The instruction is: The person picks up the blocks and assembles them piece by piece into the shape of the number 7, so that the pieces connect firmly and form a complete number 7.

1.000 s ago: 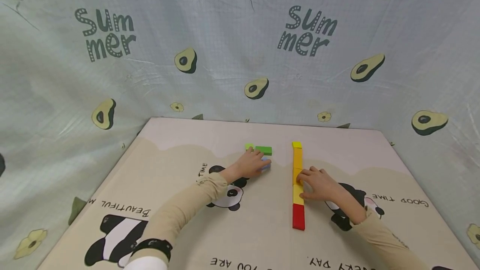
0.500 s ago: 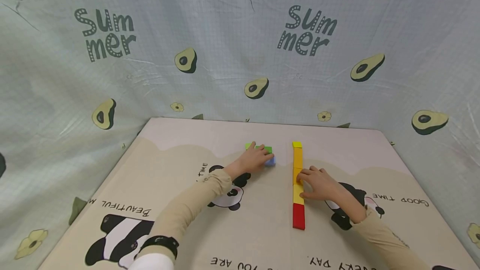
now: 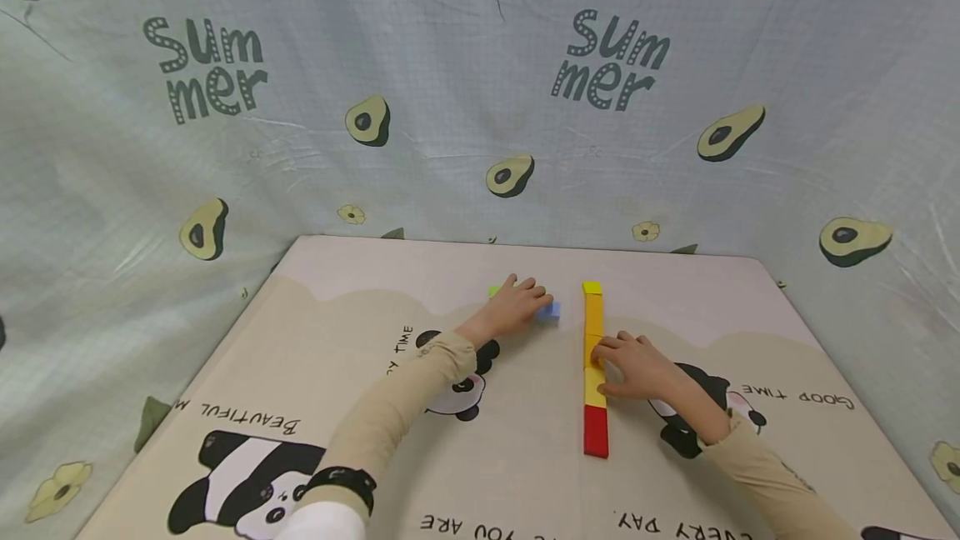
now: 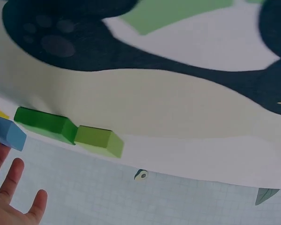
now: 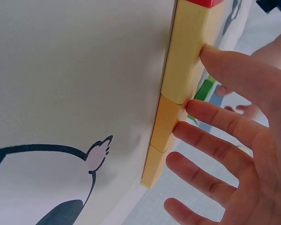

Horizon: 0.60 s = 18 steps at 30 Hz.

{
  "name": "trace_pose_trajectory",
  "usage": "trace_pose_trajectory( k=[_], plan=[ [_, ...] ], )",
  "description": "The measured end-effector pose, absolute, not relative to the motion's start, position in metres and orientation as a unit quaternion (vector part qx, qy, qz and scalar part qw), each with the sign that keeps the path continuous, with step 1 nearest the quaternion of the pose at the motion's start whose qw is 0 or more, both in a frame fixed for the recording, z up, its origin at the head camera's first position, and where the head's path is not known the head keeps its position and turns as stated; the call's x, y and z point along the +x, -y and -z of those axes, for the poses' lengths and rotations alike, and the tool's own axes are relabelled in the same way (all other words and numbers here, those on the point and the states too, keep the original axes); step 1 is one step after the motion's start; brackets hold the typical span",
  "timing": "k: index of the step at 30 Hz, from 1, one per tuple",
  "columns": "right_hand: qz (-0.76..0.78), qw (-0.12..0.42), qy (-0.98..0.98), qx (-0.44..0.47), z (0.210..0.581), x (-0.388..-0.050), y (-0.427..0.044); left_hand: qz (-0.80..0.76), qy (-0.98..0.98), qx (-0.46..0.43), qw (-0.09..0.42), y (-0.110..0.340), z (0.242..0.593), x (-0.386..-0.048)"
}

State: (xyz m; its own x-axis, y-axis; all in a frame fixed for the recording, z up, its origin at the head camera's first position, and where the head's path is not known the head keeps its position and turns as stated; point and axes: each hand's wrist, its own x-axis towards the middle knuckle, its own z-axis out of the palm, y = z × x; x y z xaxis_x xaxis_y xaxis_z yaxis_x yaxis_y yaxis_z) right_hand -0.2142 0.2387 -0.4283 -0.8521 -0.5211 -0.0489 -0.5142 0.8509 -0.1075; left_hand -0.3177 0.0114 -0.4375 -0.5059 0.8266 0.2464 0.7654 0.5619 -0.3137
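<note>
My left hand (image 3: 516,307) pinches a blue block (image 3: 551,312) at the back of the table. In the left wrist view this blue block (image 4: 9,133) is in front of a dark green block (image 4: 44,124), which touches a light green block (image 4: 96,140) end to end. The head view hides most of the dark green one behind the hand. My right hand (image 3: 637,369) touches the side of a straight row with thumb and fingertips, fingers spread. That row has a red block (image 3: 596,432) nearest me, then a pale yellow block (image 3: 594,388), orange blocks (image 3: 593,315) and a small yellow block (image 3: 592,287).
A panda-print cover (image 3: 525,448) lies over the table. Behind it hangs a pale curtain (image 3: 420,173) with avocado prints, close to the back edge. A strip of table separates the row from the green blocks.
My left hand has moved right and slightly away from me, taking the blue block nearer to the row. My right hand and the row have stayed put.
</note>
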Motion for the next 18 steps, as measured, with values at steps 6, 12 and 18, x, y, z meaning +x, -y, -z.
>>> trace_pose_trajectory(
  k=[6,12,18],
  plan=[
    [0.044,0.038,-0.962,-0.267,0.428,-0.214,-0.239,-0.071,0.876,-0.446,0.171,-0.025,0.431,-0.322],
    [0.047,0.039,-0.963,-0.264,0.427,-0.214,-0.239,-0.045,0.893,-0.421,0.152,-0.037,0.428,-0.331],
    [0.046,0.044,-0.963,-0.261,0.429,-0.215,-0.239,-0.025,0.906,-0.393,0.154,-0.047,0.429,-0.342]
  ],
)
